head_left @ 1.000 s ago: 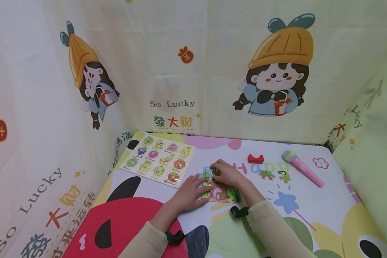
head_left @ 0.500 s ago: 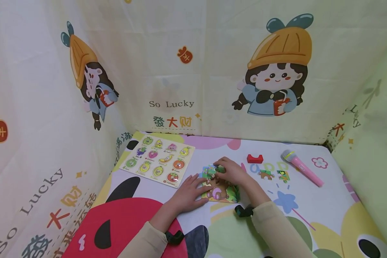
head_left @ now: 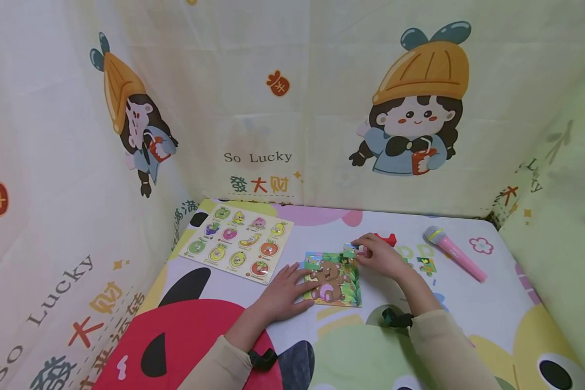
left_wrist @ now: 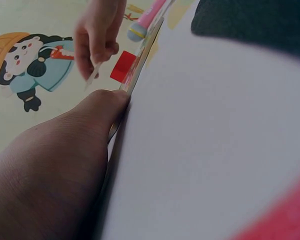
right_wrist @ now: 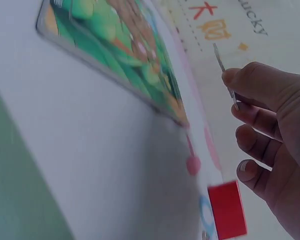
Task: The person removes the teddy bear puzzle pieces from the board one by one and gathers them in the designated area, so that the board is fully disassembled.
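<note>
A jigsaw puzzle board (head_left: 330, 279) with a brown bear picture lies on the table. My left hand (head_left: 284, 292) rests on its left edge, fingers spread out over the picture; in the left wrist view the thumb lies along the board's edge. Beyond the board's upper right corner, my right hand (head_left: 382, 259) pinches a small puzzle piece (head_left: 348, 249) between thumb and forefinger. The right wrist view shows this piece (right_wrist: 221, 65) edge-on, held up off the table. A loose puzzle piece (head_left: 426, 265) lies to the right, and another beside it is mostly hidden behind the right hand.
A fruit peg board (head_left: 273, 264) lies at the back left. Behind the right hand is a red notched block (head_left: 389, 239), partly covered. A pink toy microphone (head_left: 457, 254) lies at the right. Printed cloth walls (head_left: 322, 124) enclose the table's back and sides.
My right hand has moved right from the board's upper left part, carrying the puzzle piece past the upper right corner. More of the bear picture shows. The left hand has stayed in place.
</note>
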Demonstrator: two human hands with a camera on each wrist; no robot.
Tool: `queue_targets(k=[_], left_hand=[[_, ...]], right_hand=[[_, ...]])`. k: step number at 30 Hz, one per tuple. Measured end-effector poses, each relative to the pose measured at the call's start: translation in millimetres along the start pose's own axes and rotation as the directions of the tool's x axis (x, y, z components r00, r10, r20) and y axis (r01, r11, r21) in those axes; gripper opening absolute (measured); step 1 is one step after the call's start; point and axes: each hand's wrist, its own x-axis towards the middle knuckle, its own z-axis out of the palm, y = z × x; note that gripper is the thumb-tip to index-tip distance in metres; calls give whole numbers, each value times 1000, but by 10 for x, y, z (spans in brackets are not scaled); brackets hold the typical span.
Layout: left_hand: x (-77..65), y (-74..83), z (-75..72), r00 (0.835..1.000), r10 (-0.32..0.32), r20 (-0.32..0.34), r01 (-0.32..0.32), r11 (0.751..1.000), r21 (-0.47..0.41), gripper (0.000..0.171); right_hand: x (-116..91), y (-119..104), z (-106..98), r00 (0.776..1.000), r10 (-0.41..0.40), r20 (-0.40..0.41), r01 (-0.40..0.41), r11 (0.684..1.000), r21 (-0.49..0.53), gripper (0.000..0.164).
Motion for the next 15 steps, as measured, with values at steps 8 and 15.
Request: queue_targets(k=[8,15], left_hand=[[-15,5,16,1000,1,-10,-1,1000,11,53],[-12,9,12,1000,1,-17,-1,1000,6,53]], right_hand=[[-206,305,-161,999,35,-8,-35,998,-48,42],[-331,510,-213,995,92,28,-91,995,-35,46]])
